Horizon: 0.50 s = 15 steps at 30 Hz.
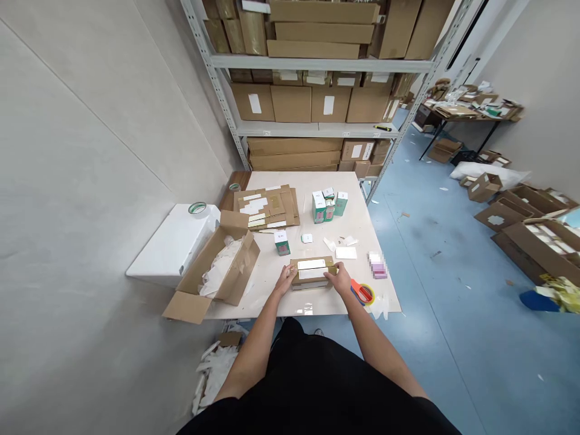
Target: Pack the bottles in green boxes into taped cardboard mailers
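Note:
A small brown cardboard box (312, 269) with white labels on top lies near the front edge of the white table (362, 235). My left hand (285, 280) grips its left end with curled fingers. My right hand (341, 279) holds its right end, fingers closed round the edge. A single small green-and-white carton (281, 242) stands just behind the box. Three more such cartons (328, 205) stand together farther back. An orange tape dispenser (363, 293) lies by my right wrist.
A stack of flat cardboard mailers (267, 207) lies at the table's back left. An open carton with white packing (222, 269) hangs off the left edge beside a white cabinet (170, 244) with a tape roll (197, 208). Metal shelving with boxes (312, 103) stands behind. Loose cartons (521, 223) litter the floor at right.

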Each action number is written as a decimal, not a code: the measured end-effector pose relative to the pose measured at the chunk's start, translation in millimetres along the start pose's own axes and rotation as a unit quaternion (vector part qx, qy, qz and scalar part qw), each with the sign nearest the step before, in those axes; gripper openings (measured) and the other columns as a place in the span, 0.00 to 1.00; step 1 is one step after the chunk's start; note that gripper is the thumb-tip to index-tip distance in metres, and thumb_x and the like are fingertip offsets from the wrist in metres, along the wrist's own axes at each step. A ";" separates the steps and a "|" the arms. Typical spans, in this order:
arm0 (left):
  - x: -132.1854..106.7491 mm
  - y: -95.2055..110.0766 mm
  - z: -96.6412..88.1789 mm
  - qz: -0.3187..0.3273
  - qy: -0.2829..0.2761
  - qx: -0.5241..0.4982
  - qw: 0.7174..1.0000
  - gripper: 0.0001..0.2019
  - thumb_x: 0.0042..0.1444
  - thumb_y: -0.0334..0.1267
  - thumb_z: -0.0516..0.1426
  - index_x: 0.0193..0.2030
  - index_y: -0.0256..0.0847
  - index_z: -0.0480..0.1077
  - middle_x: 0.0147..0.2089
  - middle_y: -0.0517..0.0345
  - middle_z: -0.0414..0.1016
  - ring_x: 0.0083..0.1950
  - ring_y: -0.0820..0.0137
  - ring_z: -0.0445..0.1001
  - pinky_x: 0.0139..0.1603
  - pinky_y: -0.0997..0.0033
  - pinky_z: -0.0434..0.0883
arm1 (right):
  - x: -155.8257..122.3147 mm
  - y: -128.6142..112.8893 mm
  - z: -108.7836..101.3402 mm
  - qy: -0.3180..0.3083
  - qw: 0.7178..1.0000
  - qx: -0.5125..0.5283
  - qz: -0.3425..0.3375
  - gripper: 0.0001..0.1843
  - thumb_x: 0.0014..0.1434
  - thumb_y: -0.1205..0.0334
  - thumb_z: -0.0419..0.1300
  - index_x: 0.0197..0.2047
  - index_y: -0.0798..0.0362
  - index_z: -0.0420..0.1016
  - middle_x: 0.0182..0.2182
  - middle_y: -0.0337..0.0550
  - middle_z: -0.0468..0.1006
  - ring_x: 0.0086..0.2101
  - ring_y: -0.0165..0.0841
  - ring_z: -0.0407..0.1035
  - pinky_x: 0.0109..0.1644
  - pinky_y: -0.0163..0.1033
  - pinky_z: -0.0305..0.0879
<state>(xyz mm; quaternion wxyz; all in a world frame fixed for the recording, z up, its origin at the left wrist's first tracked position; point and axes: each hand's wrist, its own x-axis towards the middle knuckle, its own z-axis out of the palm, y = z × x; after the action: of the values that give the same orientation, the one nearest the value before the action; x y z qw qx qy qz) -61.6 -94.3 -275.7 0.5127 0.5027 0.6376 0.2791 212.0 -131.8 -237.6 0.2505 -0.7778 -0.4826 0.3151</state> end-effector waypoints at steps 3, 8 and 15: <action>-0.9 3.5 7.3 0.024 0.024 0.014 0.999 0.25 0.65 0.54 0.58 0.64 0.46 0.69 0.74 0.46 0.63 0.76 0.55 0.58 0.69 0.60 0.62 | 5.7 -6.3 6.0 0.021 0.999 -0.014 0.031 0.36 0.53 0.50 0.69 0.63 0.46 0.66 0.57 0.47 0.76 0.52 0.44 0.74 0.49 0.41 0.67; -1.9 15.6 26.7 0.023 0.099 0.048 0.994 0.20 0.65 0.45 0.58 0.62 0.45 0.67 0.64 0.49 0.75 0.61 0.60 0.75 0.61 0.64 0.69 | 11.0 -2.3 11.8 -0.006 0.999 -0.014 0.040 0.43 0.57 0.47 0.66 0.72 0.49 0.60 0.65 0.53 0.69 0.61 0.48 0.68 0.56 0.43 0.67; 10.3 21.3 36.2 -0.083 0.129 0.052 0.987 0.45 0.63 0.45 0.60 0.80 0.44 0.39 0.68 0.46 0.71 0.64 0.58 0.75 0.61 0.66 0.69 | 20.3 7.0 18.1 -0.083 0.995 -0.008 0.054 0.43 0.62 0.49 0.62 0.75 0.48 0.54 0.58 0.52 0.78 0.57 0.47 0.74 0.57 0.45 0.67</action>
<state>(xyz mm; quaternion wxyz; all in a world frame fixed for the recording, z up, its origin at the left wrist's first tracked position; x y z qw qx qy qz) -19.9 -83.3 -272.5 0.4206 0.4340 0.7516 0.2642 209.8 -114.7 -259.7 0.1863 -0.7759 -0.4619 0.3873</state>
